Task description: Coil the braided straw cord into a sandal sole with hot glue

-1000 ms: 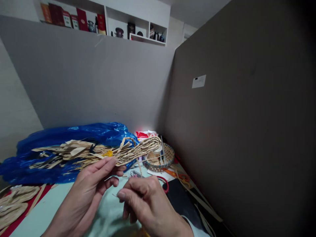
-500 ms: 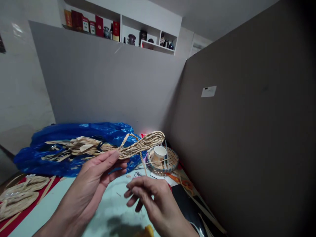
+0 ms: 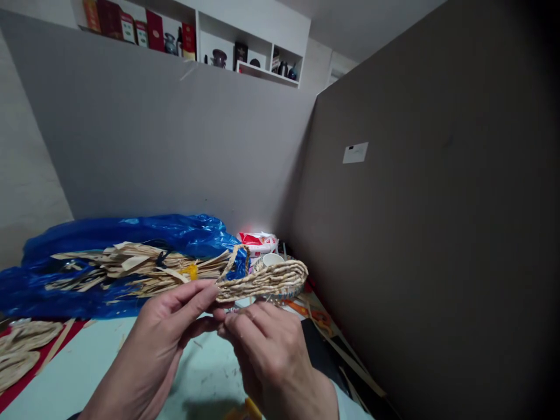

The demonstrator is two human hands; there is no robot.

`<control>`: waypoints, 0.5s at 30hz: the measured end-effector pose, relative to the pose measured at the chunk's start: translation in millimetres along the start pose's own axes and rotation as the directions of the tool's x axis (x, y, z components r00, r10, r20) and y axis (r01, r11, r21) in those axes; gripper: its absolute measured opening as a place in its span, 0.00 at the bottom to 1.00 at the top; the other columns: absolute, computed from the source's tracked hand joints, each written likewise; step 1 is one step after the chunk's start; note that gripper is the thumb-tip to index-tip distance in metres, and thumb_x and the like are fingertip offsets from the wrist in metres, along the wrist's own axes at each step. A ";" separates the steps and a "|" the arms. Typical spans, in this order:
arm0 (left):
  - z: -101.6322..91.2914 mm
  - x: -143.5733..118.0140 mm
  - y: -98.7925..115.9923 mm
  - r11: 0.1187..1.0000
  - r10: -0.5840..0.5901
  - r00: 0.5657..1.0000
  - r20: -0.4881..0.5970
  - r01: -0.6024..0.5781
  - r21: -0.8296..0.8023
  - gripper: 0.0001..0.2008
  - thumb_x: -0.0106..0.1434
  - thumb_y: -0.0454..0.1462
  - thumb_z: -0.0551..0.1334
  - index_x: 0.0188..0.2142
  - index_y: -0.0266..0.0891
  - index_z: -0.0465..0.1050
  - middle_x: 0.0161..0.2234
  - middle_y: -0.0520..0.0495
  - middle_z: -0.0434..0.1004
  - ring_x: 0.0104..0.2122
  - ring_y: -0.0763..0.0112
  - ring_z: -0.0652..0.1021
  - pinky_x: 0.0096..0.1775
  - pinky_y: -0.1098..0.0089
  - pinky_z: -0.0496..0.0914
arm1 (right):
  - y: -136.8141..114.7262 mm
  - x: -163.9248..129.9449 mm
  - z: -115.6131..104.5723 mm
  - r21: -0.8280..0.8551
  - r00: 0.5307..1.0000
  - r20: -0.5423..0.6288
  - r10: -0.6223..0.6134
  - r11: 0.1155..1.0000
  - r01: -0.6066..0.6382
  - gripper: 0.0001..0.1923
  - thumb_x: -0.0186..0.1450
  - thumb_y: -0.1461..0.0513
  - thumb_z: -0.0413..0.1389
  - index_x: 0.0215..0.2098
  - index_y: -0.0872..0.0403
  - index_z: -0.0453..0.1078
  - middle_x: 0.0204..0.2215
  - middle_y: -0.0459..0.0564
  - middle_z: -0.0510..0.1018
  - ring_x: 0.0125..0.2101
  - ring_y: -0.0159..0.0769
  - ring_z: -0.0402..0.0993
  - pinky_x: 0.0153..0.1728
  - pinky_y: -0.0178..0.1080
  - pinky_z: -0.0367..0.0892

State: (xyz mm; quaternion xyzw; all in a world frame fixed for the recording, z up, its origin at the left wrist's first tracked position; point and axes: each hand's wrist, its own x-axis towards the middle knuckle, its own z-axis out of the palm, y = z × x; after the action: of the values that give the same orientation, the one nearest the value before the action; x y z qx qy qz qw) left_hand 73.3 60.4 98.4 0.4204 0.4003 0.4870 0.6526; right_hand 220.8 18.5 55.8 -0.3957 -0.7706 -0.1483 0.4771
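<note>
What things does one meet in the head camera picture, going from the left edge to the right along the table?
Woven straw pieces on the red mat → blue plastic bag → left hand → right hand → woven straw piece held in the hands → orange scissors → grey partition wall.

The right hand [image 3: 266, 350], which was hanging apart and lower half a second ago, is now rising to the flat oval piece of woven pale straw [image 3: 262, 281] and touching its near end beside the left hand [image 3: 170, 326]. The woven piece is lying more level than before and is now covering most of the white paper cup [image 3: 272, 258].
</note>
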 end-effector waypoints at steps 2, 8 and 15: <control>-0.6 1.5 -1.6 1.000 -0.006 0.999 0.038 0.006 -0.004 0.20 0.37 0.45 0.82 0.28 0.39 0.84 0.26 0.50 0.81 0.28 0.67 0.76 0.31 0.72 0.75 | -0.8 5.3 -6.1 -0.046 0.995 0.052 -0.081 0.995 0.083 0.23 0.79 0.65 0.43 0.31 0.58 0.73 0.25 0.50 0.76 0.25 0.35 0.69 0.25 0.38 0.58; 0.6 -6.7 -1.6 0.993 -0.041 0.988 0.146 0.056 -0.103 0.14 0.47 0.45 0.78 0.27 0.40 0.81 0.25 0.52 0.78 0.28 0.71 0.74 0.31 0.73 0.73 | -1.4 8.2 -15.5 -0.075 0.976 0.008 -0.217 0.973 0.216 0.24 0.78 0.66 0.43 0.28 0.57 0.71 0.21 0.46 0.69 0.20 0.31 0.65 0.21 0.36 0.57; -0.5 -6.5 -6.1 0.988 -0.050 0.967 0.249 0.084 -0.131 0.12 0.55 0.43 0.73 0.28 0.35 0.80 0.26 0.47 0.79 0.27 0.72 0.75 0.29 0.74 0.70 | 4.9 6.3 -25.2 -0.207 0.918 0.140 -0.370 0.896 0.393 0.16 0.77 0.69 0.45 0.40 0.59 0.74 0.24 0.48 0.77 0.23 0.34 0.76 0.25 0.35 0.67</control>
State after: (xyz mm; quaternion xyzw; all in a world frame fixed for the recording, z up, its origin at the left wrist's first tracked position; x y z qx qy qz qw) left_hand 73.3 53.1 93.3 0.4163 0.2955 0.4360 0.7411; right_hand 238.7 9.3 73.0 -0.2961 -0.8331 -0.3082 0.3512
